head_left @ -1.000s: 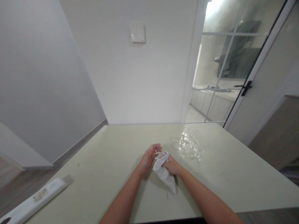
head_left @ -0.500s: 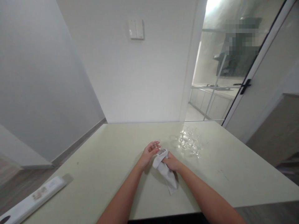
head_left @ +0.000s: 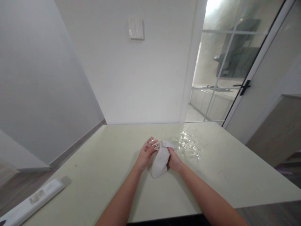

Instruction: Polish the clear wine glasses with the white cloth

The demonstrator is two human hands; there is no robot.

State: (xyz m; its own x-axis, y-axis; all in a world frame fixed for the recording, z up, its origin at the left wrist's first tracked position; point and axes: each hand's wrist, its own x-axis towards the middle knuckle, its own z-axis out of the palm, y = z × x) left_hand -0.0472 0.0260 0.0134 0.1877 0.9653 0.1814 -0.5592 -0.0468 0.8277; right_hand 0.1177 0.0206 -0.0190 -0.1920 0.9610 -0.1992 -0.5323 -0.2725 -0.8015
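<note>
My left hand (head_left: 144, 157) has its fingers curled around a small clear glass (head_left: 154, 143), whose exact shape is hard to make out. Against its right side lies a white cloth (head_left: 160, 161), gripped at the upper right by my right hand (head_left: 174, 160). The cloth hangs down between both hands and hides part of the glass. Just right of my hands, a cluster of several clear glass pieces (head_left: 189, 142) stands on the table, their outlines blurred together.
The pale table (head_left: 98, 188) reaches to the white wall. A long white object (head_left: 35, 199) lies at its left front edge. On the wall is a switch plate (head_left: 135, 29). At the right, a glass-paned door has a black handle (head_left: 245, 88).
Both hands have shifted slightly up, and the left one a little leftward. The cloth has swung leftward and now spreads wider over the space between the hands.
</note>
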